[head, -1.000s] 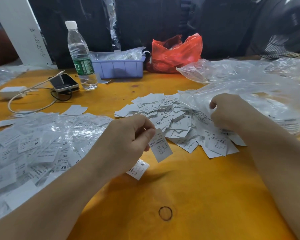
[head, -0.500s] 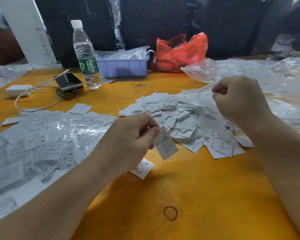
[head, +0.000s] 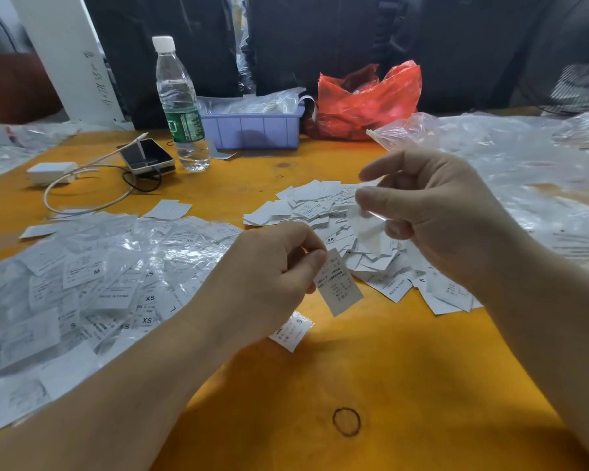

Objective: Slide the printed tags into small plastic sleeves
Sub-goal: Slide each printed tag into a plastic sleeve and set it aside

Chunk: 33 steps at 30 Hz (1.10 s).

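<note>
My left hand (head: 272, 273) pinches a white printed tag (head: 339, 283) between thumb and fingers, hanging just above the orange table (head: 371, 362). My right hand (head: 436, 212) is raised to its right and pinches a small clear plastic sleeve (head: 368, 222) that dangles from its fingertips. The tag and the sleeve are a short way apart. Behind both hands lies a heap of loose tags (head: 323, 212). On the left spreads a pile of sleeved tags (head: 92, 283), and one sleeved tag marked S (head: 291, 329) lies under my left wrist.
A water bottle (head: 181, 107), a phone (head: 148, 158) with a cable and a white charger (head: 50, 171) stand at the back left. A purple bin (head: 252, 130) and a red plastic bag (head: 368, 100) sit at the back. Crumpled clear plastic bags (head: 510, 158) cover the right side.
My right hand has risen from the bag on the right and swung left toward the tag, now with a clear sleeve in its fingers. My left hand keeps holding the tag in place.
</note>
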### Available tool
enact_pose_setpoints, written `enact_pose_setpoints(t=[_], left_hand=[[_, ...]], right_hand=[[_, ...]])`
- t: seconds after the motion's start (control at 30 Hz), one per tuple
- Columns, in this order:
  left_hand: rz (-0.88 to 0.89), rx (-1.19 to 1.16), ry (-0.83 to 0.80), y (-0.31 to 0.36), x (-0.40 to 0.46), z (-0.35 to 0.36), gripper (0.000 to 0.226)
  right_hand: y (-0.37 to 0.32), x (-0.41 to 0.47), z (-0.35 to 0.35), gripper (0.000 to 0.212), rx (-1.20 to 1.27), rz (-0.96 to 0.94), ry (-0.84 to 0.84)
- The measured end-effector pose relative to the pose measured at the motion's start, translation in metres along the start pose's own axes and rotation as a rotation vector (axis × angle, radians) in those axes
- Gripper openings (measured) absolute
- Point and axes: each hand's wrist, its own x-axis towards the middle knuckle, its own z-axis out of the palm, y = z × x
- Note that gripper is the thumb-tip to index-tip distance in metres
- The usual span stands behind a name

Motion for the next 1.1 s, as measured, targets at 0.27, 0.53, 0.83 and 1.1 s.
enact_pose_setpoints(t=[0.27, 0.53, 0.83, 1.1], left_hand=[[0.004, -0.056, -0.002, 0.004, -0.001, 0.000, 0.021], [-0.002, -0.223, 0.076, 0.005, 0.002, -0.003, 0.019], [0.008, -0.246, 0.112, 0.001, 0.003, -0.003, 0.022], [-0.029, -0.247, 0.111, 0.003, 0.004, -0.004, 0.013]], right_hand=[[0.003, -0.003, 0.011, 0.023, 0.207, 0.166, -0.207], [0.008, -0.003, 0.012, 0.025, 0.179, 0.186, -0.280], [0.011, -0.004, 0.015, 0.020, -0.036, 0.279, -0.298], [0.010, -0.007, 0.018, 0.006, -0.148, 0.262, -0.325]])
